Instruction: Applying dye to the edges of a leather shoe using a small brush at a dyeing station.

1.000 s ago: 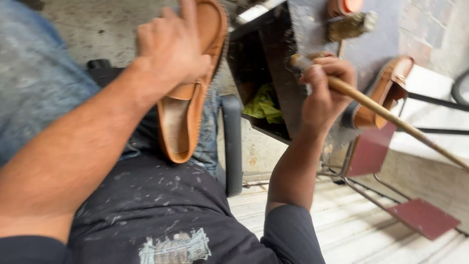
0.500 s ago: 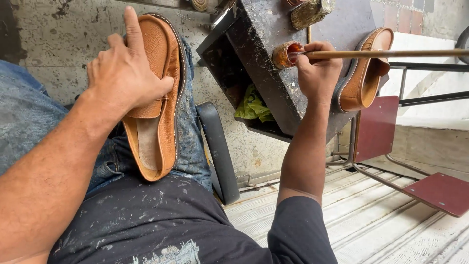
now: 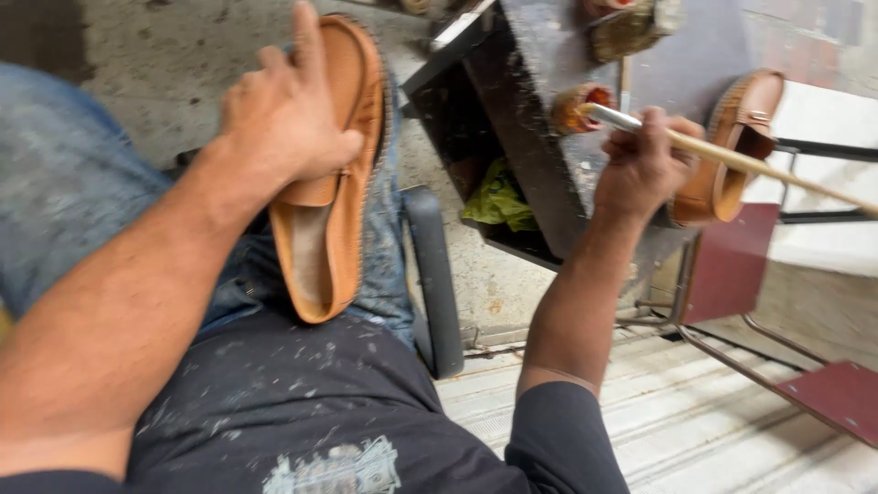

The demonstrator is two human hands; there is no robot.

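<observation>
Our left hand (image 3: pixel 283 119) covers the middle of the tan shoe (image 3: pixel 329 210) at ten o'clock, so its strap is hidden. The brush handle (image 3: pixel 759 165) runs off the frame's edge at three o'clock, and its bristle end is too blurred to make out. At twelve o'clock the picture's edge cuts off a pot (image 3: pixel 631 27); what it holds we cannot tell.

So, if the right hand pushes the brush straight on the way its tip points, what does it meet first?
Most likely the small orange-rimmed pot on the dark table. The right hand aims the brush there; its tip seems already at the rim, though depth is unclear.
</observation>
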